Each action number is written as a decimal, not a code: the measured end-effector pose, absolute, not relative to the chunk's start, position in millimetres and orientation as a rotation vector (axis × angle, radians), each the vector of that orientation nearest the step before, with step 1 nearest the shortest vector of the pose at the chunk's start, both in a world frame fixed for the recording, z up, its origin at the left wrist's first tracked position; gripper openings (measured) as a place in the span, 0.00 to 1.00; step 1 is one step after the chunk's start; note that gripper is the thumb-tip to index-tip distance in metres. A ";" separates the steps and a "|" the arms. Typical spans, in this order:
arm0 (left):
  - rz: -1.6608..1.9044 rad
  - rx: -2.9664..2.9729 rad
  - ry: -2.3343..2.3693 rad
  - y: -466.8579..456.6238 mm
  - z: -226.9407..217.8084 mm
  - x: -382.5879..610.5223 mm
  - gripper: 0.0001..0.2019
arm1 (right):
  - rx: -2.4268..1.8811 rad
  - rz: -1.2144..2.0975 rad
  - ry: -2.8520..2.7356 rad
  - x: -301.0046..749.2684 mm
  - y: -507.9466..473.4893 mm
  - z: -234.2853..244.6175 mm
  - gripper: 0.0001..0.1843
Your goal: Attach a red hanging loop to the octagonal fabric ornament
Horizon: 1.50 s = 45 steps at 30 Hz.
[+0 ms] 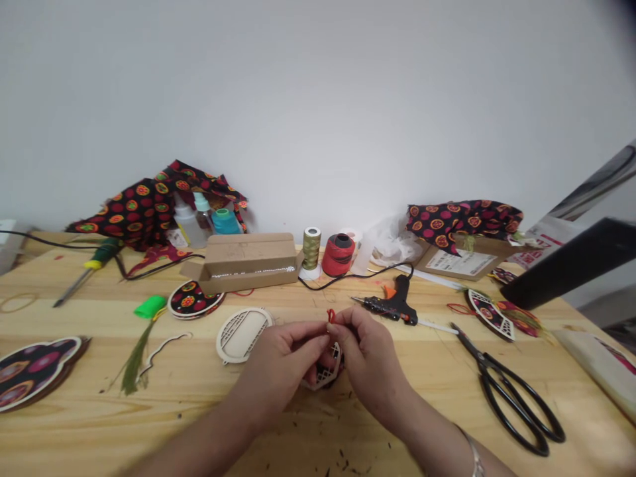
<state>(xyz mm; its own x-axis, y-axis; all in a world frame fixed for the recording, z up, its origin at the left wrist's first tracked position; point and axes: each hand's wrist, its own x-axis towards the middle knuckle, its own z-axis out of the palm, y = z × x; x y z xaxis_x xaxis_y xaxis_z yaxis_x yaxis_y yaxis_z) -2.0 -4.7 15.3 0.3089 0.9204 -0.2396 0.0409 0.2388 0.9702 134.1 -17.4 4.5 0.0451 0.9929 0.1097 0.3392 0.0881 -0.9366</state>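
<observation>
Right now both hands are working a tiny loop of red cord [330,316] just above a white latticed wooden piece [332,375], low in the middle of the frame. The left hand [281,364] and right hand [368,354] are nearly closed, fingertips pinching the cord, though I can't tell how it's fixed to the piece. Nothing's in their way. A round lattice frame [243,334] sits just left of them, a hot glue gun [392,308] lies just beyond, and black-handled scissors [514,404] are off to the right on the wooden tabletop [149,430]. A red spool [338,255] sits farther back.
</observation>
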 end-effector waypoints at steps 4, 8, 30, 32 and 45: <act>0.820 1.222 1.125 -3.0 14.3 -2.9 0.09 | -1.384 0.940 -1.436 132.9 -18.2 5.8 0.08; 0.826 1.220 1.161 -2.6 13.2 -3.3 0.07 | -1.368 0.933 -1.436 133.6 -17.7 6.0 0.08; 0.822 1.036 1.058 -0.6 8.0 -6.7 0.07 | -1.239 1.301 -1.172 139.0 -9.7 7.6 0.07; 0.818 1.031 1.053 -0.4 7.4 -6.5 0.07 | -1.244 1.300 -1.175 138.4 -9.8 8.0 0.07; 0.861 0.969 1.001 1.3 7.0 -5.7 0.05 | -1.225 1.344 -1.249 139.8 -11.0 6.4 0.14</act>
<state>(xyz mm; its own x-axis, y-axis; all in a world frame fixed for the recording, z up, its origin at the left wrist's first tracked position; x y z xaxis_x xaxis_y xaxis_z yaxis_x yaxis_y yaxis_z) -5.7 1.3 7.0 0.3066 0.9105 -0.2776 -0.1388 0.3313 0.9333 139.8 -11.0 6.4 -0.1021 0.9913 -0.0834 0.0101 -0.0828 -0.9965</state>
